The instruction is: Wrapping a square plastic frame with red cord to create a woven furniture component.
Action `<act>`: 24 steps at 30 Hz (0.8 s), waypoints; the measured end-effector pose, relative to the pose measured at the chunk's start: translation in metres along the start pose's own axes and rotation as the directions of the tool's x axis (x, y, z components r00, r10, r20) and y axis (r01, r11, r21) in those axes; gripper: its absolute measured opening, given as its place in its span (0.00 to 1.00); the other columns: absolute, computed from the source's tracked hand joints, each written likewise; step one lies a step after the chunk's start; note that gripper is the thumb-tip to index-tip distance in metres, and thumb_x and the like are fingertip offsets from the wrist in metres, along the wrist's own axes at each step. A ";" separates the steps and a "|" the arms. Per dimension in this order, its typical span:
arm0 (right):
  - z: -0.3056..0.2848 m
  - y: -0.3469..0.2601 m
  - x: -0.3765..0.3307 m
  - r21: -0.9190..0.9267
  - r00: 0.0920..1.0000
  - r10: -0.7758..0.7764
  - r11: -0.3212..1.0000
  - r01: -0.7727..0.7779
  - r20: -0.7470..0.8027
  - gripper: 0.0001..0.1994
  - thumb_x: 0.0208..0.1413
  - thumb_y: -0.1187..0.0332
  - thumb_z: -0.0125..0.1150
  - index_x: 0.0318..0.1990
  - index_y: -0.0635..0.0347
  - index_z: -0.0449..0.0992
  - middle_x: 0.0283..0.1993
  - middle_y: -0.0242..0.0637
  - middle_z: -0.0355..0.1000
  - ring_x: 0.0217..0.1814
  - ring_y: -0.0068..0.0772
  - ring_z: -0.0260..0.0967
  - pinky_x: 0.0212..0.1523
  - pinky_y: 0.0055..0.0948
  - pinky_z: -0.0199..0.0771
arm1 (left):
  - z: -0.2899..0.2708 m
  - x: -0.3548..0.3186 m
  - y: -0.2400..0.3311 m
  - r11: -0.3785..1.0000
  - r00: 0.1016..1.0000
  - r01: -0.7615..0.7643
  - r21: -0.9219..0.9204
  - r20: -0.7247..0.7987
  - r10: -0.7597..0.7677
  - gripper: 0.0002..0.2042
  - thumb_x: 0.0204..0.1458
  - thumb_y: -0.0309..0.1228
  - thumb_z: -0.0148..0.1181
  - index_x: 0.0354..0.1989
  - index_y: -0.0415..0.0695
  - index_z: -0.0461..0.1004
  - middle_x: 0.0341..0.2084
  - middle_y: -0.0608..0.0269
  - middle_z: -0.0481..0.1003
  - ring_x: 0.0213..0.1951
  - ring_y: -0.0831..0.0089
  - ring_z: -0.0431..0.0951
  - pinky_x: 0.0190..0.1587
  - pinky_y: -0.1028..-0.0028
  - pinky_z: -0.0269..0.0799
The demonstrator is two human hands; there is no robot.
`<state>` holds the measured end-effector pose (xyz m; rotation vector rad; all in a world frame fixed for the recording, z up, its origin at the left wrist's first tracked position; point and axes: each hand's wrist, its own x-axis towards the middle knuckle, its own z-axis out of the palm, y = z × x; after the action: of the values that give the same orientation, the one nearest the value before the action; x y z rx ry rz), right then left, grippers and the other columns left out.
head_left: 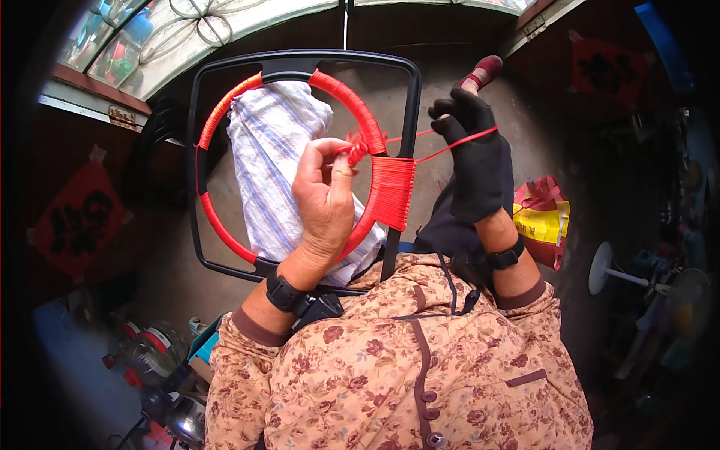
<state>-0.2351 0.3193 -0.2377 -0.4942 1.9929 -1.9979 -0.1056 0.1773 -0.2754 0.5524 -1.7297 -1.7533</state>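
Observation:
A black square frame (415,97) with a round inner ring lies across my lap. Red cord is wound tightly round much of the ring, and a dense band of red winding (392,193) bridges the ring and the frame's right side. My left hand (324,196), bare, pinches a small bundle of red cord (358,151) beside the ring's right edge. Out to the right, my right hand (474,161) wears a black glove with exposed fingertips. A taut red strand (456,144) loops round this gloved hand, whose fingers are bent. Beneath the ring lies a white cloth (262,142) with blue stripes.
A red and yellow bag (541,225) stands on the floor at right, near a white fan (600,268). Clear plastic bottles (161,349) and a metal pot (186,420) are at lower left. A glazed door (180,37) stands ahead. One red shoe (489,67) shows.

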 end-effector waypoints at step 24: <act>-0.052 0.020 0.010 -0.143 0.984 0.179 0.974 -0.175 0.022 0.10 0.60 0.64 0.60 0.41 0.61 0.76 0.26 0.30 0.73 0.22 0.19 0.67 0.22 0.22 0.66 | 0.006 0.003 0.003 0.967 0.986 -0.122 0.225 0.137 0.092 0.06 0.58 0.23 0.57 0.43 0.38 0.77 0.27 0.61 0.78 0.27 0.78 0.78 0.30 0.78 0.74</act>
<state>-0.2674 0.3622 -0.2572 -0.3635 2.0872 -1.7410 -0.1110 0.1797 -0.2717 0.4445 -2.0310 -1.5489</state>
